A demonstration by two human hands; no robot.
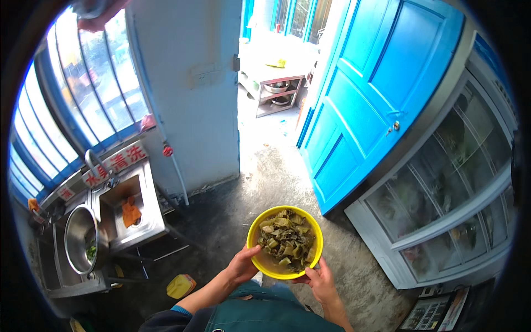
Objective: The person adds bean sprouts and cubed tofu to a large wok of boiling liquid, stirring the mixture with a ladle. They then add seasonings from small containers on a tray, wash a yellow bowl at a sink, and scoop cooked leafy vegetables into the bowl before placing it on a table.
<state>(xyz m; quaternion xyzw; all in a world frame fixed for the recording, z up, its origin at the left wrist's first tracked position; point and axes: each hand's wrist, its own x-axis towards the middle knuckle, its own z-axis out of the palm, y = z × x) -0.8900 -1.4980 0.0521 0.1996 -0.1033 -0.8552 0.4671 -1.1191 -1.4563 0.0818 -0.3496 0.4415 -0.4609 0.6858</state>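
Note:
A yellow bowl (253, 262) is held level in front of my green apron (265, 312). Chopped pickled greens (286, 240) sit heaped in it in cloudy liquid. My left hand (244, 264) grips the bowl's left rim, thumb over the edge. At the lower right, my right hand (320, 279) holds the rim, its thumb on top and fingers underneath.
An open blue door (348, 112) and a glass-fronted refrigerator (439, 186) stand right. Left are a steel sink (154, 211) with an orange cloth (131, 212), and a metal basin (71, 240) holding greens. A yellow container (178, 286) is on the floor. Beyond the doorway stands a steel table (282, 76).

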